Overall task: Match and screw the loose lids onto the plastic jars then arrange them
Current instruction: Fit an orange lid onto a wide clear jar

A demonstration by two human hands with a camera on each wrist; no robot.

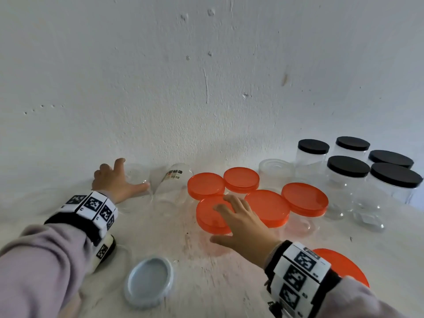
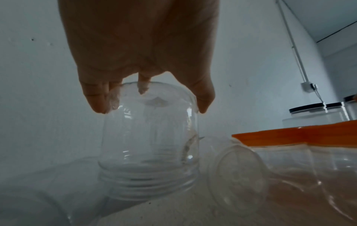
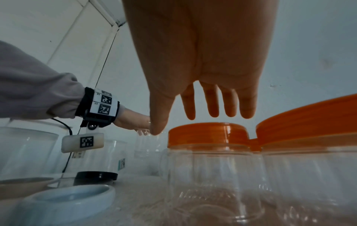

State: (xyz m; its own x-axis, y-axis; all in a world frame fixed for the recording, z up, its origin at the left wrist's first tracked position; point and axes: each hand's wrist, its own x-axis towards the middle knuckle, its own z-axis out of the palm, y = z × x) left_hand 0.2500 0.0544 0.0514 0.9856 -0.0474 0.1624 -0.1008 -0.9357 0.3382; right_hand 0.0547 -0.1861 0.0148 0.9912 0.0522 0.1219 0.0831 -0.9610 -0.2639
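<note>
My left hand (image 1: pixel 129 177) reaches to the wall and grips a lidless clear jar (image 1: pixel 137 174) that stands upside down. In the left wrist view its fingers (image 2: pixel 96 100) and thumb curl round the upturned base of that jar (image 2: pixel 148 137), whose threaded mouth is on the table. My right hand (image 1: pixel 226 216) hovers open, fingers spread, just above the nearest orange-lidded jar (image 1: pixel 206 221). The right wrist view shows the straight fingers (image 3: pixel 212 104) over that orange lid (image 3: pixel 206 133) without touching it.
Several more orange-lidded jars (image 1: pixel 302 198) cluster in the middle. A labelled clear jar (image 1: pixel 172 182) lies on its side beside my left hand. Black-lidded jars (image 1: pixel 348 166) stand at the right. A pale blue lid (image 1: pixel 149 281), an orange lid (image 1: pixel 344 265) and a black lid (image 3: pixel 95 177) lie loose near me.
</note>
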